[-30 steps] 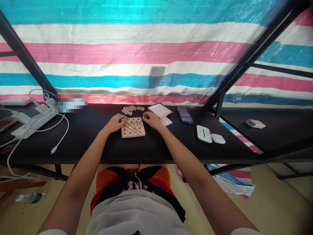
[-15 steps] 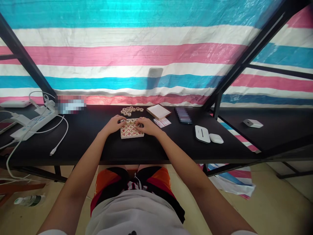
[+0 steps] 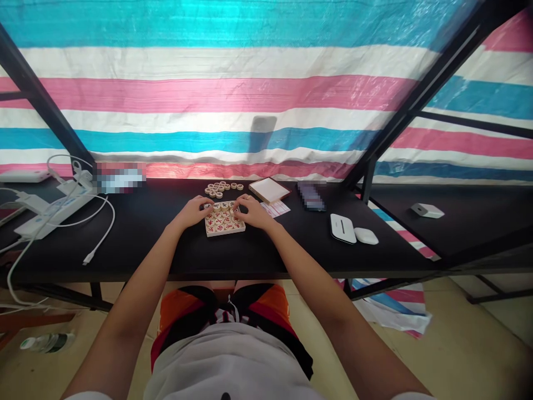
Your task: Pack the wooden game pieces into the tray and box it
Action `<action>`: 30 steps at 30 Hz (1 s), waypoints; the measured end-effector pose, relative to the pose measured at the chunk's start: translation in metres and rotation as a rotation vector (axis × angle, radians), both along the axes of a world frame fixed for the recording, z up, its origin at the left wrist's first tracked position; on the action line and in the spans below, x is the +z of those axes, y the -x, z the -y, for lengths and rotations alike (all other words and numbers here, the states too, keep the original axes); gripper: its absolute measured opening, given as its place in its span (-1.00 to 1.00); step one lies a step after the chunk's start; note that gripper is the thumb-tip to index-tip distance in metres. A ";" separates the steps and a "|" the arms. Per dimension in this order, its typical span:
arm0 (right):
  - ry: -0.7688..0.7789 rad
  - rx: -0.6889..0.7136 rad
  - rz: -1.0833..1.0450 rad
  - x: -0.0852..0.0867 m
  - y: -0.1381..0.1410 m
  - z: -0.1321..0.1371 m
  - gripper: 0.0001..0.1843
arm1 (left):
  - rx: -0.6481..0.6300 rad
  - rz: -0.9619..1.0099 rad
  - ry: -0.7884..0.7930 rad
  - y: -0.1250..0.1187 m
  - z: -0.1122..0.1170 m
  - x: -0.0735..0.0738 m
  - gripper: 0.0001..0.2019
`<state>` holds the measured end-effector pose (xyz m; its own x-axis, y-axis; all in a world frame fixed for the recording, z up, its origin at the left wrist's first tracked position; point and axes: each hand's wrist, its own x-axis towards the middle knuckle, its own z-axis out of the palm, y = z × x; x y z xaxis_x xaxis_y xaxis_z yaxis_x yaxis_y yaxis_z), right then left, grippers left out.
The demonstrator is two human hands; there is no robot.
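A small pale wooden box [image 3: 225, 232] full of round chess pieces with red marks sits on the black table [image 3: 166, 244] in front of me. My left hand [image 3: 195, 210] rests curled at the box's far left corner, fingertips on a piece there. My right hand [image 3: 252, 211] lies over the box's far right corner, fingers bent and pinched around a piece. A loose cluster of several more round pieces [image 3: 222, 189] lies just beyond the box.
The box lid [image 3: 270, 190] and a small printed card [image 3: 275, 209] lie to the right. Further right are a dark phone [image 3: 312, 195], a white flat device [image 3: 343, 228] and a white case [image 3: 366, 236]. A power strip with white cables [image 3: 54, 208] lies at the left.
My right hand came in from the loose pieces at the box's right side and now sits over the box's far right corner. The left hand has stayed put.
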<state>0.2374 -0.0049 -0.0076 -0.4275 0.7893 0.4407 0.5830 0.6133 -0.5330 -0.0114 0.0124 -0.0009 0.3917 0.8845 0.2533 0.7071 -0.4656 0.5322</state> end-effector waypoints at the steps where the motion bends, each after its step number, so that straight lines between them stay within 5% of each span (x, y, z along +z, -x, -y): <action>1: 0.002 -0.006 -0.010 0.000 -0.001 0.000 -0.90 | -0.001 -0.001 0.001 0.000 0.000 0.000 -0.64; 8: 0.056 -0.007 -0.028 -0.002 -0.002 -0.003 -0.75 | -0.007 -0.013 0.003 -0.001 0.001 0.003 -0.65; 23: 0.086 -0.045 -0.049 -0.003 -0.004 -0.007 -0.75 | 0.009 0.025 0.003 -0.002 0.001 0.004 -0.63; 30: 0.119 -0.079 -0.025 -0.007 -0.004 -0.011 -0.71 | 0.093 -0.001 -0.061 0.005 -0.013 -0.009 -0.59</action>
<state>0.2414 0.0058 -0.0148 -0.3524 0.8671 0.3521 0.6124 0.4981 -0.6139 -0.0167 0.0258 -0.0100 0.3086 0.9002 0.3074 0.7492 -0.4291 0.5045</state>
